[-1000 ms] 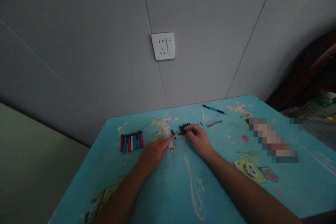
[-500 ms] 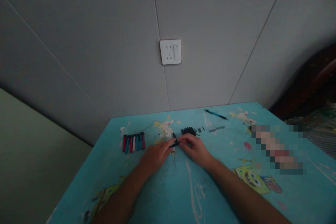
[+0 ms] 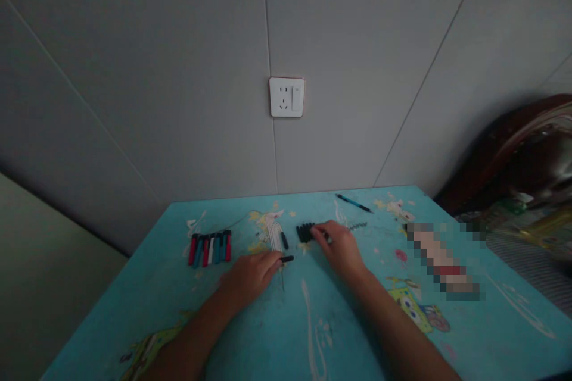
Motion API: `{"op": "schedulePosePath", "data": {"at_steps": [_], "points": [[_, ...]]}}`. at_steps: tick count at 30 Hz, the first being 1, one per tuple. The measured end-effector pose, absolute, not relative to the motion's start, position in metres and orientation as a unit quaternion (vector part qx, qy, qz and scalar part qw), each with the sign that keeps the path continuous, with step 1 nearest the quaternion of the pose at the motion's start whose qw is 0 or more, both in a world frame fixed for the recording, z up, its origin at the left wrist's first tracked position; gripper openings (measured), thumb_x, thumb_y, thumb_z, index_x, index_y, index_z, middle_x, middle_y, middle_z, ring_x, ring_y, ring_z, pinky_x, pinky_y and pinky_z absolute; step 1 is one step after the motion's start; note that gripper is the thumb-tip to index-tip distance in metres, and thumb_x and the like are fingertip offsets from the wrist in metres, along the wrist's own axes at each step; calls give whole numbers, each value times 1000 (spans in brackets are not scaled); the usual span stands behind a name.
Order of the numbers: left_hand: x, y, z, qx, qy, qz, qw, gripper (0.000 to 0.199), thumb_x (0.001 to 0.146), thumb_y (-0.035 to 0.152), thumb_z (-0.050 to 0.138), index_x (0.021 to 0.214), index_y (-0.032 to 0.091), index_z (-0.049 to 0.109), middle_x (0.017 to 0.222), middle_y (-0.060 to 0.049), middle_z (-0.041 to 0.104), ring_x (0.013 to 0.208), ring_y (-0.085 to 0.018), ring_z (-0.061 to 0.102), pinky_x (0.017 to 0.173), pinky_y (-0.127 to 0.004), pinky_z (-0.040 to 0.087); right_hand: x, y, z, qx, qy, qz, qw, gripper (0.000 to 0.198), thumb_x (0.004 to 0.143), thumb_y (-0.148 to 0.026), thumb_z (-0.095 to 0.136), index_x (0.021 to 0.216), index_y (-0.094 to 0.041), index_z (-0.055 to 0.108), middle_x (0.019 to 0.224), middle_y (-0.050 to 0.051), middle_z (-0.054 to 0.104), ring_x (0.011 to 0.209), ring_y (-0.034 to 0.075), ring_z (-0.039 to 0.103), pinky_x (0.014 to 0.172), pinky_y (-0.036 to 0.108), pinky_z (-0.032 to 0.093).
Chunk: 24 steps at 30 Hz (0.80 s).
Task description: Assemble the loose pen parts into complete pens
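My left hand [image 3: 257,271] is closed round a short black pen part [image 3: 287,259] that sticks out to the right of the fingertips. Just behind it lie several thin white pen refills [image 3: 274,237], with a loose black piece [image 3: 285,240] beside them. My right hand [image 3: 337,245] is at the right end of a row of short black pen parts [image 3: 305,232]. Its fingers are bent together, and whatever they pinch is hidden. Further left is a row of red, blue and white pen barrels [image 3: 210,249] with black ends.
A blue and black pen [image 3: 354,203] lies near the table's back edge. Small springs [image 3: 358,226] rest behind my right hand. A blurred-out long object [image 3: 440,259] lies on the right. The blue patterned table [image 3: 277,333] meets a grey wall with a socket [image 3: 286,97].
My hands have come apart. The right hand has moved from the left hand's black part to the row of black parts, while the left keeps its hold. The whole view has shifted slightly.
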State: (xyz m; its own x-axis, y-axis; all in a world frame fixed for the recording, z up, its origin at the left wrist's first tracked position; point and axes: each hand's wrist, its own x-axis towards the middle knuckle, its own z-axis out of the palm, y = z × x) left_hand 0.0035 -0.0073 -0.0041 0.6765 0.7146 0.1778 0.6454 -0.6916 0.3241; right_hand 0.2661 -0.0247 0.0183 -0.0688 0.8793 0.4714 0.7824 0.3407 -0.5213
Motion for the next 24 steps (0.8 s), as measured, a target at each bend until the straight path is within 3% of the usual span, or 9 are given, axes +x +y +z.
{"op": "schedulePosePath", "data": {"at_steps": [5,11,16,20,24], "points": [[2,-9,-2,915,342,164,133,27,96,42,45,112,25,60,100,-3,68,87,-19,66,76,-29,48,328,-14,20,-696,-651,-88,290,22,89,-35,58,101,-22,69,106,10,65,100,26,58,85,38,41],[4,-10,-3,910,355,165,133,26,98,40,42,103,23,61,92,-2,69,82,-18,66,72,-27,48,335,-17,5,-731,-650,-101,185,22,88,-34,58,103,-25,71,111,9,64,105,26,55,88,39,37],[7,-10,-4,894,385,186,134,29,99,38,41,120,25,55,100,-3,71,86,-19,69,74,-27,50,338,-17,1,-744,-643,-90,158,19,85,-32,61,97,-25,73,117,9,63,109,28,54,91,43,36],[8,-10,-5,890,394,191,130,31,98,36,42,125,26,54,106,-4,71,91,-20,69,77,-29,51,341,-13,2,-728,-653,-68,196,15,85,-28,60,87,-24,74,114,9,65,110,29,54,92,45,36],[8,-11,-5,890,389,204,119,31,98,32,41,124,26,56,109,-6,70,94,-20,68,81,-31,51,318,-12,10,-671,-656,33,343,20,86,-35,59,91,-21,72,102,9,69,99,26,61,89,42,42]]}}
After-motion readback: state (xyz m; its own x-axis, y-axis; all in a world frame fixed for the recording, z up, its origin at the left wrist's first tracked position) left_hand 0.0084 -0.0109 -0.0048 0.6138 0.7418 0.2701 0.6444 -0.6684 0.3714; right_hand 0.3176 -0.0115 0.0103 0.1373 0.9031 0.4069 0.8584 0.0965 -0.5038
